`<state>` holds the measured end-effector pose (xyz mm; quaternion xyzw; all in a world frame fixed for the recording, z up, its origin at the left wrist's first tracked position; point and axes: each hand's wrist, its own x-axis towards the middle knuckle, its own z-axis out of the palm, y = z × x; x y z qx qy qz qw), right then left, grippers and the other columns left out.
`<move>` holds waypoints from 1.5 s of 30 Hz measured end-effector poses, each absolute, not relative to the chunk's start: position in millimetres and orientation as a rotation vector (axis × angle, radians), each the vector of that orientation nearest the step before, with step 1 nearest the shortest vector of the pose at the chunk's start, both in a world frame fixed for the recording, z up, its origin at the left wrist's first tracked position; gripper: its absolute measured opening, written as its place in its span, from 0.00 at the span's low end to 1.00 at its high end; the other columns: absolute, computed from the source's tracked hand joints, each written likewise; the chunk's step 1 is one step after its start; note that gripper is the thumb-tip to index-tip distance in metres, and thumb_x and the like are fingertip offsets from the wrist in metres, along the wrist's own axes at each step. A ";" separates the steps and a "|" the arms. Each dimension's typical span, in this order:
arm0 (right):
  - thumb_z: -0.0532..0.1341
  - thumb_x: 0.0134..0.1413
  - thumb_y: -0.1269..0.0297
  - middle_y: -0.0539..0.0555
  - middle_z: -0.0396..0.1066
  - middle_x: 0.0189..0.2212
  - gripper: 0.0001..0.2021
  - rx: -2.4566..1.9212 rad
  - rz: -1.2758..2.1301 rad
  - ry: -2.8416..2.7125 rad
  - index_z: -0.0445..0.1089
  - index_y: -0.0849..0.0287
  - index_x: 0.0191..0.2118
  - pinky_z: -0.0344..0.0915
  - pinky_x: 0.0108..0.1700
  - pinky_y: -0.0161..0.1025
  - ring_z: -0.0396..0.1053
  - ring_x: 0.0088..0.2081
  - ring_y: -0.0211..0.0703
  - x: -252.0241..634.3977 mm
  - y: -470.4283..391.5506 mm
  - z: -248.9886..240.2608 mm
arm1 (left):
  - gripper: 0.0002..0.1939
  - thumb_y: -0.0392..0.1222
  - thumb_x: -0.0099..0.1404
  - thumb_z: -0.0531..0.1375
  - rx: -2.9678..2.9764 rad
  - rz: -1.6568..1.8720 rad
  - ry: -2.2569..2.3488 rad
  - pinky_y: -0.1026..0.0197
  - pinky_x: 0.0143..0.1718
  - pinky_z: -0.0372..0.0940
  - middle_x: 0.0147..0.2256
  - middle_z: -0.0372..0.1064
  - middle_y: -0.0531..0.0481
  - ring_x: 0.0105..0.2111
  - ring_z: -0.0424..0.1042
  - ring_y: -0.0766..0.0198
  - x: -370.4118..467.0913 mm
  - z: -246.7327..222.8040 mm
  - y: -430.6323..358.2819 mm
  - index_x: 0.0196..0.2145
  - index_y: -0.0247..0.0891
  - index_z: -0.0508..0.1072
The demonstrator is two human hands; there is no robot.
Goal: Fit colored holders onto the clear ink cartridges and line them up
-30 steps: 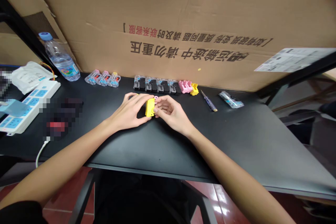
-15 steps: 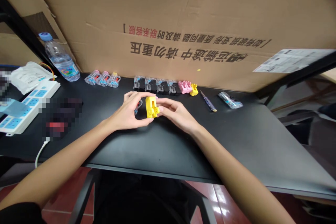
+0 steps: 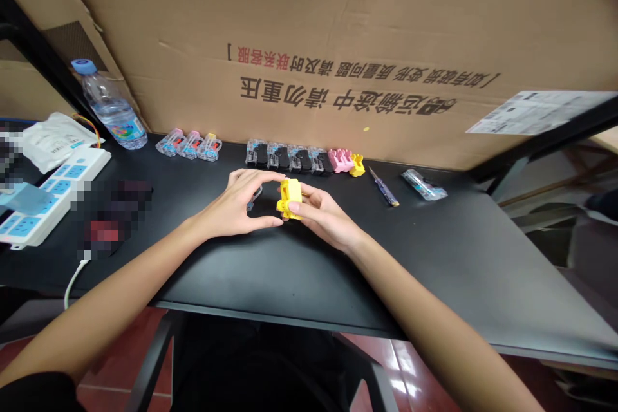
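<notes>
A small yellow plastic piece (image 3: 291, 190) with notches and a round knob is pinched between the thumb and fingers of my right hand (image 3: 326, 215). Its side faces have turned toward my left. Beside it my left hand (image 3: 236, 203) is open in a C shape, thumb and fingers spread apart around the piece's left side. Whether its upper fingertips touch the piece I cannot tell. Behind my left hand, a clear plastic part (image 3: 255, 196) lies on the black table (image 3: 270, 270), mostly hidden.
Along the cardboard (image 3: 309, 19) stand clear cases (image 3: 190, 145), several black-and-clear modules (image 3: 288, 158), pink pieces (image 3: 340, 160) and another yellow piece (image 3: 357, 165). A screwdriver (image 3: 385, 187) and a clear packet (image 3: 425, 185) lie right. Left are a water bottle (image 3: 116, 112) and a power strip (image 3: 58, 193).
The yellow piece has turned and shifted slightly right. My left hand has let go of it, and my right hand now grips it with the thumb on its front.
</notes>
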<state>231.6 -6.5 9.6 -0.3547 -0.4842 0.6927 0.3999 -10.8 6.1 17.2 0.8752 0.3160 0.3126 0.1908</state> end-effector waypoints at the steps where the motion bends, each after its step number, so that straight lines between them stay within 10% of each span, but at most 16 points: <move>1: 0.82 0.48 0.55 0.52 0.79 0.42 0.25 -0.899 1.746 -1.201 0.81 0.52 0.52 0.76 0.47 0.39 0.76 0.41 0.41 231.7 -6.1 10.3 | 0.36 0.54 0.68 0.72 2.466 0.869 0.904 0.41 0.70 0.54 0.66 0.70 0.41 0.66 0.69 0.46 -12.3 18.4 7.3 0.67 0.48 0.63; 9: 0.84 0.42 0.55 0.52 0.80 0.43 0.24 -0.967 1.610 -1.084 0.80 0.53 0.45 0.75 0.49 0.40 0.77 0.44 0.43 235.6 -0.7 8.5 | 0.20 0.53 0.74 0.63 2.404 0.672 1.525 0.53 0.47 0.66 0.43 0.77 0.49 0.41 0.78 0.56 -30.4 31.3 21.7 0.57 0.41 0.72; 17: 0.84 0.40 0.52 0.51 0.80 0.40 0.25 -1.037 1.484 -1.155 0.72 0.56 0.36 0.71 0.39 0.37 0.74 0.37 0.39 237.2 -0.6 8.3 | 0.33 0.69 0.65 0.66 2.240 0.282 1.672 0.50 0.47 0.68 0.55 0.77 0.43 0.52 0.78 0.42 -26.6 29.1 18.6 0.58 0.44 0.75; 27: 0.79 0.52 0.47 0.49 0.78 0.31 0.25 -1.052 1.467 -1.207 0.66 0.54 0.39 0.71 0.30 0.36 0.74 0.28 0.38 232.6 -4.1 9.8 | 0.20 0.62 0.73 0.61 2.047 0.413 1.432 0.58 0.34 0.61 0.32 0.78 0.49 0.31 0.76 0.56 -27.7 23.9 22.8 0.42 0.42 0.75; 36: 0.85 0.40 0.52 0.48 0.79 0.29 0.27 -0.633 2.812 -1.723 0.70 0.59 0.36 0.78 0.33 0.39 0.79 0.27 0.41 235.5 -29.1 14.0 | 0.17 0.59 0.75 0.60 1.942 0.574 1.390 0.60 0.33 0.62 0.33 0.79 0.51 0.28 0.75 0.61 -25.4 23.0 21.8 0.43 0.42 0.71; 45: 0.78 0.55 0.49 0.50 0.82 0.34 0.22 -0.861 1.891 -1.457 0.69 0.55 0.40 0.79 0.43 0.44 0.80 0.32 0.42 242.6 -9.2 18.2 | 0.16 0.57 0.77 0.57 1.690 0.711 1.186 0.64 0.24 0.61 0.29 0.70 0.57 0.21 0.68 0.68 -18.3 12.2 20.7 0.43 0.42 0.66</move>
